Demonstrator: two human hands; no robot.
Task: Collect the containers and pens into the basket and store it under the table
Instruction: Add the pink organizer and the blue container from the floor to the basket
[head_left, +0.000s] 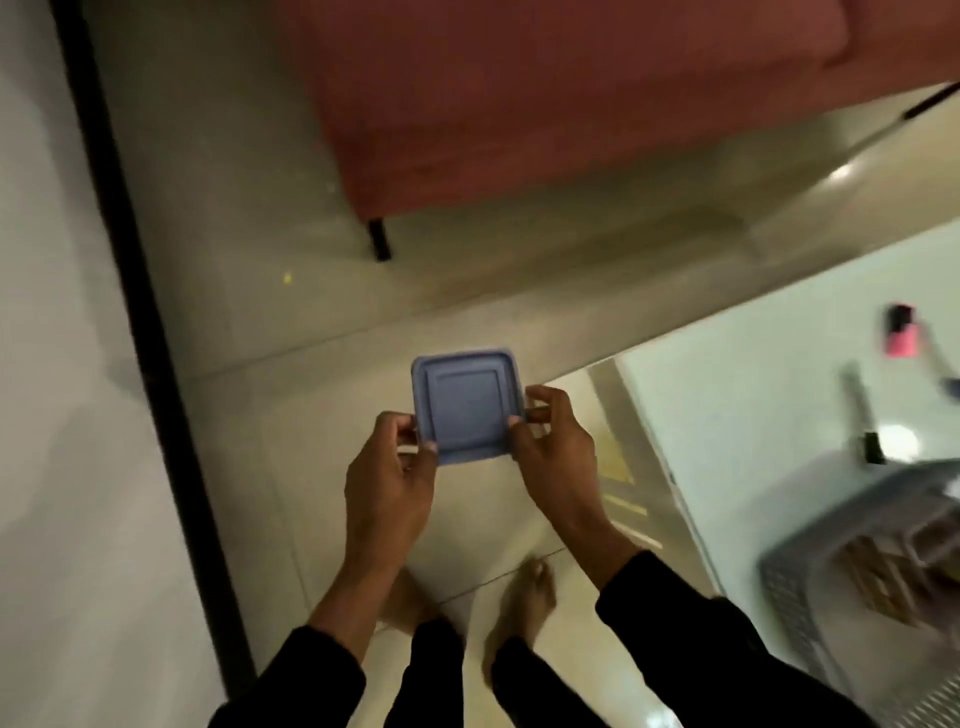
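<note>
Both hands hold a small square container with a blue lid (465, 405) over the tiled floor, lid facing up. My left hand (392, 467) grips its left edge and my right hand (550, 441) grips its right edge. At the right, a grey mesh basket (800, 587) stands on the white table (737, 374), with some items inside that are too blurred to name. A pen (865, 410) lies on the table beyond the basket. A pink and black small bottle (900, 332) lies further back on the table.
A red sofa (545, 104) on black legs stands ahead. A black strip (135, 312) runs along the floor at the left beside a white wall. My bare feet (524, 613) are on the tiles below the hands.
</note>
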